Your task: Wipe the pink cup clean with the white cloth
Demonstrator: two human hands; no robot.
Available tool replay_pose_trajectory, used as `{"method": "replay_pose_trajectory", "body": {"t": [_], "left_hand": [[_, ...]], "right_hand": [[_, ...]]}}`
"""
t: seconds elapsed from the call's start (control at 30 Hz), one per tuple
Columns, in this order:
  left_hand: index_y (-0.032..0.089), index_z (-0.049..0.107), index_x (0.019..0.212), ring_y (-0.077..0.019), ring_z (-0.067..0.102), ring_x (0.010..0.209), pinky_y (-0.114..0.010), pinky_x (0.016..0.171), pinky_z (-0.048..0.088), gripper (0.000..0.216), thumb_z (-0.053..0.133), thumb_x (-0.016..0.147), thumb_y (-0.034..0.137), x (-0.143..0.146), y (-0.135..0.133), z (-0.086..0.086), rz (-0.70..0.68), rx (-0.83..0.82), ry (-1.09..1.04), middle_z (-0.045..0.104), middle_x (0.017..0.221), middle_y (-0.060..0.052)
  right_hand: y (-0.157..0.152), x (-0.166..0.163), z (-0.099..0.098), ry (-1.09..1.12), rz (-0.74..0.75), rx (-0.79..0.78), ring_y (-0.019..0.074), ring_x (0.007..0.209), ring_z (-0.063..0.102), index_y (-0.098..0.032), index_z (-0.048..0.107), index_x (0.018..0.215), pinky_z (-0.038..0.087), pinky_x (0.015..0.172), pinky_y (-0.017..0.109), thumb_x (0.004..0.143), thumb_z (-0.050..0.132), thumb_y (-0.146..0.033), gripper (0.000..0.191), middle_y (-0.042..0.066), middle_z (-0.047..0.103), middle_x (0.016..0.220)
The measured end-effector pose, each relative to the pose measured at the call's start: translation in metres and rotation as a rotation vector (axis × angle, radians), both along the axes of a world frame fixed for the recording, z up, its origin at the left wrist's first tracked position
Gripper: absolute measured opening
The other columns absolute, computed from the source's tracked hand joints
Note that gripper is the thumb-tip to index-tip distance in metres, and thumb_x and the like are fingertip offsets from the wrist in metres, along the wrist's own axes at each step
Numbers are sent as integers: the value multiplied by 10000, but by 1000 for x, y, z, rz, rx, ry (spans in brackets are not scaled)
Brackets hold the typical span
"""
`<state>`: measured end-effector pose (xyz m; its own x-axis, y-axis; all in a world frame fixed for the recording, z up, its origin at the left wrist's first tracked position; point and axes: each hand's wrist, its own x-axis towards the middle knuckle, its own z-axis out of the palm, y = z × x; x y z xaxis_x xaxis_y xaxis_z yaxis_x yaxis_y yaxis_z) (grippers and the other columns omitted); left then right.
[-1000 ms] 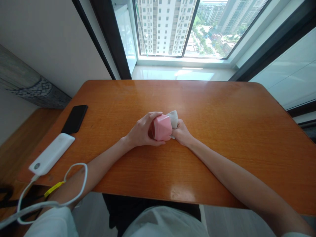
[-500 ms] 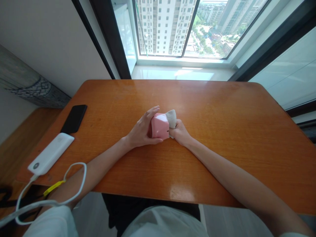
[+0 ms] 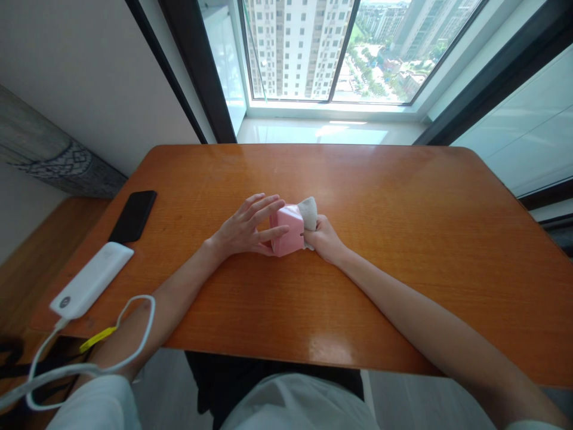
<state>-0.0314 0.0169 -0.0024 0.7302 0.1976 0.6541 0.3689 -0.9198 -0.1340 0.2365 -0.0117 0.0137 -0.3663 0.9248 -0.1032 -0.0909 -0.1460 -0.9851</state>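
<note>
A small, glossy pink box with angled faces [image 3: 289, 233] is in the middle of the view, above the wooden table. My left hand [image 3: 246, 228] is at its left side, fingers spread across its top and front, thumb low at its left edge. Against the box's right side, my right hand [image 3: 326, 239] is closed round a greyish-white cloth [image 3: 308, 213]. Part of the cloth sticks up above the fist and a bit shows below it. Whether the right fingertips also grip the box is hidden.
On the brown wooden table [image 3: 385, 286], a black phone [image 3: 133, 216] lies at the left. Nearer me is a white power bank [image 3: 92, 280]; its white cable [image 3: 150, 328], with a yellow tag [image 3: 97, 339], loops over my left forearm. A window [image 3: 331, 54] stands beyond the table.
My left hand has shifted left and spread its fingers, one now across the box's front face. The box has tilted and moved slightly left. My right hand keeps its hold on the cloth.
</note>
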Motion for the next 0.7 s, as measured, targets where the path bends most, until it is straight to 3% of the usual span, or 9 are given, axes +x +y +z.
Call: {"method": "replay_pose_trajectory", "body": {"t": [0.13, 0.27, 0.47, 0.7], "left_hand": [[484, 390, 1717, -380, 553, 1598, -636, 1271, 520, 970, 878, 906, 699, 1, -2, -2, 48, -23, 19, 451, 1789, -166], [382, 391, 1740, -383, 607, 1534, -561, 1189, 600, 1050, 927, 878, 649, 4, -4, -5, 56, -50, -36, 486, 1747, -226], [358, 382, 1731, -359, 658, 1466, -526, 1145, 650, 1041, 873, 891, 729, 9, -7, -7, 103, -139, -87, 546, 1667, -209], [374, 444, 1680, -374, 679, 1429, -536, 1124, 662, 1099, 960, 776, 727, 16, -12, -5, 108, -344, -149, 544, 1675, -173]], "right_hand": [[0, 0, 1, -18, -25, -25, 102, 583, 479, -183, 677, 704, 393, 538, 249, 633, 786, -364, 223, -26, 593, 635], [2, 0, -7, -1, -33, -28, 113, 625, 511, -168, 720, 774, 426, 588, 259, 659, 831, -374, 261, -19, 628, 693], [5, 3, -19, -20, -41, 30, 109, 628, 494, -184, 669, 705, 411, 598, 260, 718, 873, -404, 301, -22, 599, 683], [4, 2, -13, 20, -30, -8, 117, 656, 522, -168, 727, 769, 442, 632, 261, 665, 901, -375, 290, -14, 648, 720]]}}
